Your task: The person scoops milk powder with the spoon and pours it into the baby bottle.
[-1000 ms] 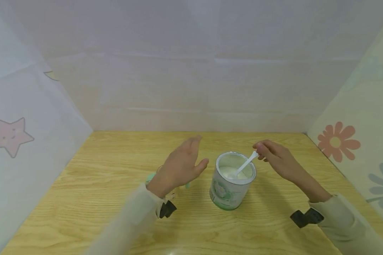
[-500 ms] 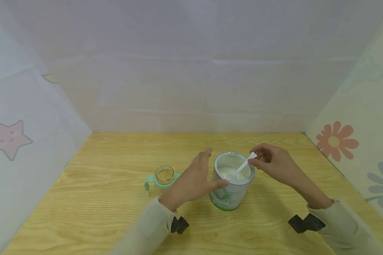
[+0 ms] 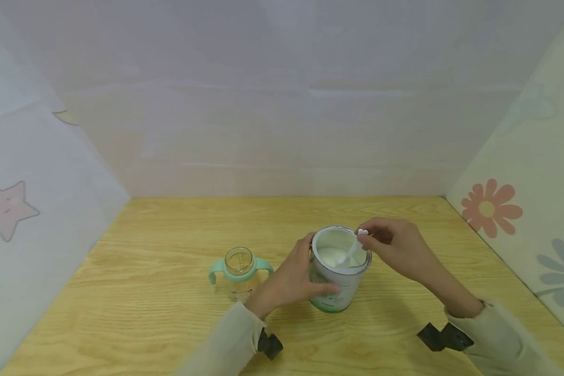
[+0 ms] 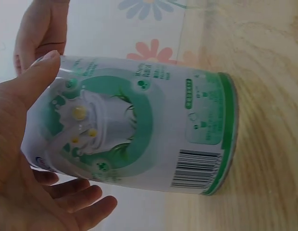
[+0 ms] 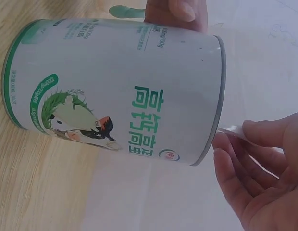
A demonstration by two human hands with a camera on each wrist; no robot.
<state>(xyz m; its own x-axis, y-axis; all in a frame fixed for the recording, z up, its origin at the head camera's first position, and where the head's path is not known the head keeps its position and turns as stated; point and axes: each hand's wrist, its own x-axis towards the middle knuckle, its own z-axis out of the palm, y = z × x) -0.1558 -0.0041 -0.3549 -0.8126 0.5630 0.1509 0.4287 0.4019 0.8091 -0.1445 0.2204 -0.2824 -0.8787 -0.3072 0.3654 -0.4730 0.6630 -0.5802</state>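
An open milk powder can (image 3: 350, 286) stands upright on the wooden table, white with green print and pale powder inside. My left hand (image 3: 289, 279) holds it from the left, thumb across its near side; in the left wrist view, the fingers reach along the other side of the can (image 4: 158, 125). Between thumb and fingers, my right hand (image 3: 401, 253) pinches the handle of a white scoop (image 3: 352, 252) at the can's right rim. The scoop slants down into the can, its lower end at the powder. In the right wrist view only a bit of the scoop handle (image 5: 229, 129) shows.
A clear baby bottle (image 3: 239, 260) without a lid, with mint-green handles, stands left of the can, partly behind my left wrist. White sheets with star and flower prints (image 3: 489, 209) wall the table (image 3: 160, 324) at the back and sides.
My left hand has moved right and down from above the bottle onto the can, uncovering the bottle. My right hand has shifted slightly left, bringing the scoop handle nearer the rim and more upright.
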